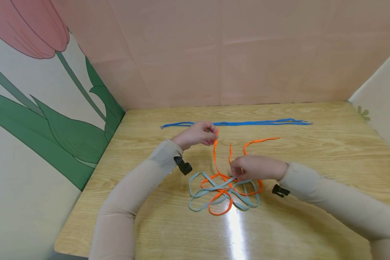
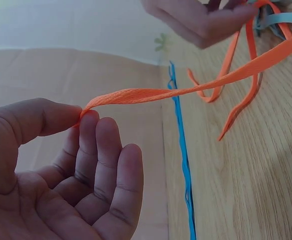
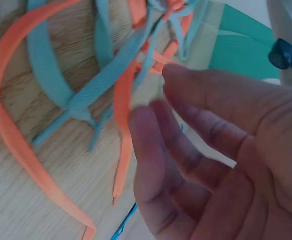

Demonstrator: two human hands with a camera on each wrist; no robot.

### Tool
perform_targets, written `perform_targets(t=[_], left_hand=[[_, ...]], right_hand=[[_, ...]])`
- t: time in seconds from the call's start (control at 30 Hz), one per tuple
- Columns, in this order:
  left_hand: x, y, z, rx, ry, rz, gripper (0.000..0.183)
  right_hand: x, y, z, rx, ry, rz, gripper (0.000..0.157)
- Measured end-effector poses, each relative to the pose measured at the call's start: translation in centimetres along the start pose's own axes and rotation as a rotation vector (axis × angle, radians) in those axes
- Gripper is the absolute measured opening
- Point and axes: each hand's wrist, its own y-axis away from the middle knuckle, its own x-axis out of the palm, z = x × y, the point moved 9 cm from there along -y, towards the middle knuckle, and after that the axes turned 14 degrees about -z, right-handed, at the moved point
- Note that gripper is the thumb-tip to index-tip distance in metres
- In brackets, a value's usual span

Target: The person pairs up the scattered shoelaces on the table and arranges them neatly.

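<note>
My left hand (image 1: 197, 135) pinches the tip of an orange shoelace (image 2: 130, 96) between thumb and index finger. From there the flat lace stretches down to a looped bundle on the table. Light teal shoelaces (image 3: 49, 65) lie crossed and looped with the orange ones in that bundle. Over its right side hovers my right hand (image 1: 261, 168), fingers loosely bent and thumb apart from them. In the right wrist view its fingertips are right beside an orange strand (image 3: 122, 107), with nothing pinched between them. Two loose orange ends extend past the right hand toward the back.
Blue shoelaces (image 1: 250, 123) lie stretched side by side along the back of the wooden table (image 1: 331, 144). Behind it rises a pink wall covering (image 1: 214, 54). A panel with a painted tulip (image 1: 39, 29) stands at the left, a pale panel (image 1: 386, 94) at the right.
</note>
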Motion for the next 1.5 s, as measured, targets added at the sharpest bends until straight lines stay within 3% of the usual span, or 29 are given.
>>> perform_targets(t=[0.1, 0.23, 0.4, 0.53, 0.73, 1.0, 1.27, 1.37, 1.5], left_hand=[[0.0, 0.0, 0.0, 0.001, -0.004, -0.002, 0.008], [0.0, 0.0, 0.0, 0.000, -0.002, -0.003, 0.008], [0.0, 0.1, 0.0, 0.001, -0.004, -0.002, 0.008], [-0.1, 0.1, 0.0, 0.003, -0.017, -0.011, 0.008], [-0.3, 0.1, 0.0, 0.006, -0.014, -0.013, 0.009], [-0.5, 0.1, 0.1, 0.002, -0.015, -0.016, 0.011], [-0.5, 0.1, 0.3, -0.008, -0.007, -0.009, 0.011], [-0.6, 0.1, 0.3, -0.006, -0.012, -0.011, 0.011], [-0.7, 0.2, 0.2, -0.012, -0.008, -0.017, 0.010]], right_hand=[[0.0, -0.2, 0.1, -0.041, 0.100, -0.055, 0.020], [0.6, -0.4, -0.2, -0.049, 0.191, -0.070, 0.020], [0.8, -0.5, -0.3, -0.029, 0.191, -0.062, 0.021], [-0.2, -0.9, 0.2, -0.010, 0.141, -0.078, 0.018], [-1.8, -1.7, 3.5, -0.065, -0.032, -0.136, 0.015], [-0.8, -2.6, 6.7, -0.138, -0.153, -0.155, 0.013], [3.0, -2.7, 6.5, -0.105, -0.260, -0.013, 0.011], [2.9, -2.4, 6.1, -0.091, -0.299, 0.013, 0.016], [1.2, -2.4, 4.7, -0.071, -0.229, -0.019, 0.013]])
